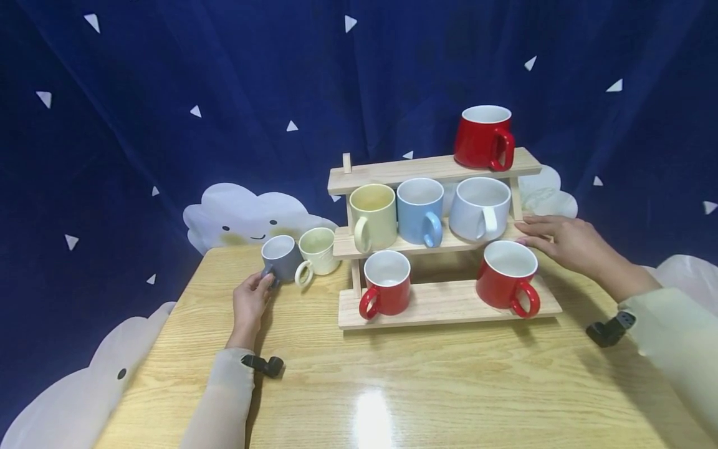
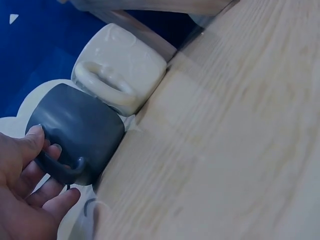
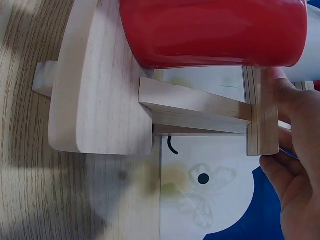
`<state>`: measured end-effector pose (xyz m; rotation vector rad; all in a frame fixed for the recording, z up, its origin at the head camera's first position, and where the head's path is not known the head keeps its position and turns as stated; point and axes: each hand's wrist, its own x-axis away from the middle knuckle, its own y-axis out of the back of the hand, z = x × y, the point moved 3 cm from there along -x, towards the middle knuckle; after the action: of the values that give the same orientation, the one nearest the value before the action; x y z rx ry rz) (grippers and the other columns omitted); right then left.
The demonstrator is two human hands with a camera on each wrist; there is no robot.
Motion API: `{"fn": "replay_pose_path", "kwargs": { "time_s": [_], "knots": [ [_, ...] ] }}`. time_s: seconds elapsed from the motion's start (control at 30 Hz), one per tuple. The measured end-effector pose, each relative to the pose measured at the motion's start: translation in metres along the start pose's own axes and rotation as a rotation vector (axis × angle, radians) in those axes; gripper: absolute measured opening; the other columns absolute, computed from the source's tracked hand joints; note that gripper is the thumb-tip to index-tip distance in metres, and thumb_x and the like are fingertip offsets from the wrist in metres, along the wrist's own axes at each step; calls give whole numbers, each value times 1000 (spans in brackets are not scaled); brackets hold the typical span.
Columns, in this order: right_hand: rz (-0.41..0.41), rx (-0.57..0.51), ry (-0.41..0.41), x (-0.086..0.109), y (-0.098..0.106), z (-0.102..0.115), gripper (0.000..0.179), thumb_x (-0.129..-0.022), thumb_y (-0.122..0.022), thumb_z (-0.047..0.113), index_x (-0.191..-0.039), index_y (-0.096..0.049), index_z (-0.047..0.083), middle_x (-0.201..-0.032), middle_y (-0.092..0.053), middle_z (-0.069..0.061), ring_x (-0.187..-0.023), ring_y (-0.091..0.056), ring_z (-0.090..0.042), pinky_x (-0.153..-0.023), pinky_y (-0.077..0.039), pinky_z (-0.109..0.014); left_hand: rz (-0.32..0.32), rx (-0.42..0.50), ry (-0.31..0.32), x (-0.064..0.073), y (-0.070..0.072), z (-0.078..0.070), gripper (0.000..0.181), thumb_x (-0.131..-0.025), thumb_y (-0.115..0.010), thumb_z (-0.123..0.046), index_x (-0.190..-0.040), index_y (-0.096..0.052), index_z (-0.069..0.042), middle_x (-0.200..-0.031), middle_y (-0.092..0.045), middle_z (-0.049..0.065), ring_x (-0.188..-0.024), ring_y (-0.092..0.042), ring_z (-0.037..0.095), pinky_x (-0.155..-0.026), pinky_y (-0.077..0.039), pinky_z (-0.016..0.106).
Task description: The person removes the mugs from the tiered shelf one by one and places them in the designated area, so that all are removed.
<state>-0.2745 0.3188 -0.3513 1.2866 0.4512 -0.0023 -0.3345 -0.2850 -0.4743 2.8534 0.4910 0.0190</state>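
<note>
My left hand (image 1: 250, 304) pinches the handle of a dark grey-blue mug (image 2: 75, 130) that stands upright on the table's left part. In the left wrist view the thumb lies at the handle's top and the fingers curl behind it. Close beside that mug stands a cream mug (image 1: 320, 252) with a raised pattern. At the other side my right hand (image 1: 566, 240) grips the right end of the middle shelf of a three-tier wooden rack (image 1: 443, 304). In the right wrist view its thumb and fingers (image 3: 282, 172) close round the shelf's end.
On the top shelf a red mug (image 1: 477, 140) sits to the right. The middle shelf bears a yellow mug (image 1: 378, 218), a light blue mug (image 1: 415, 215) and a white mug (image 1: 471, 215). Two red mugs stand below. A dark blue curtain (image 1: 252, 75) hangs behind the table (image 1: 449, 386).
</note>
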Motion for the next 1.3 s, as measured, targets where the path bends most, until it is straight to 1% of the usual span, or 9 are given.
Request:
{"fn": "replay_pose_path", "kwargs": {
  "time_s": [0.23,0.43,0.57,0.73,0.87,0.97,1.1,1.2,1.3],
  "knots": [
    [-7,-5,2,1,-1,-3,46,-89,-73,33,-125,-66,7,-131,-58,-23,-122,-50,-46,-98,-37,-66,3,-65,-23,0,1,-2,36,-98,-62,-26,-123,-63,-1,-122,-63,18,-111,-59,28,-96,-50,39],
    [-27,-14,22,0,-2,-2,43,-87,-75,29,-123,-68,6,-128,-60,-22,-120,-52,-44,-97,-40,-64,74,-137,-48,0,9,-2,43,-98,-61,-30,-127,-60,2,-125,-61,23,-113,-61,33,-95,-51,39],
    [-16,-12,13,0,-2,-2,44,-88,-74,30,-124,-67,6,-129,-59,-22,-121,-51,-45,-98,-39,-64,106,-204,-79,2,18,-7,46,-99,-59,-33,-129,-57,1,-129,-59,21,-119,-57,33,-96,-51,40],
    [-13,-8,13,0,-1,-3,44,-88,-73,31,-124,-67,6,-129,-60,-22,-121,-51,-46,-98,-39,-65,87,-292,-149,5,29,-21,47,-99,-57,-38,-126,-60,0,-129,-60,19,-124,-53,35,-100,-47,46],
    [-5,-13,10,0,-1,-3,44,-89,-73,31,-124,-66,6,-129,-59,-22,-121,-51,-46,-98,-38,-65,86,-380,-179,6,37,-33,51,-99,-55,-43,-128,-59,-2,-131,-59,19,-125,-51,37,-103,-42,51],
    [1,-10,9,0,-1,-3,44,-89,-73,32,-125,-66,6,-129,-59,-22,-122,-51,-46,-98,-38,-65,83,-419,-223,6,41,-43,51,-99,-55,-43,-128,-59,-2,-128,-60,20,-121,-55,38,-100,-44,52],
    [-9,-7,21,0,0,-3,43,-88,-73,31,-123,-67,6,-128,-60,-22,-120,-52,-46,-97,-39,-65,79,-472,-307,7,43,-60,52,-99,-55,-46,-125,-61,-1,-122,-64,20,-115,-57,37,-96,-46,53],
    [-20,-4,31,0,0,-3,43,-87,-75,29,-122,-68,6,-127,-61,-22,-119,-53,-45,-97,-40,-64,87,-489,-362,9,43,-74,53,-98,-55,-47,-125,-62,-1,-123,-64,20,-117,-57,37,-97,-46,53],
    [-29,1,37,-1,-1,-3,42,-87,-75,28,-122,-68,6,-127,-61,-22,-119,-53,-45,-96,-41,-64,84,-469,-418,12,41,-88,50,-98,-57,-44,-125,-62,-2,-123,-64,19,-116,-59,36,-96,-48,51]
  ]
}}
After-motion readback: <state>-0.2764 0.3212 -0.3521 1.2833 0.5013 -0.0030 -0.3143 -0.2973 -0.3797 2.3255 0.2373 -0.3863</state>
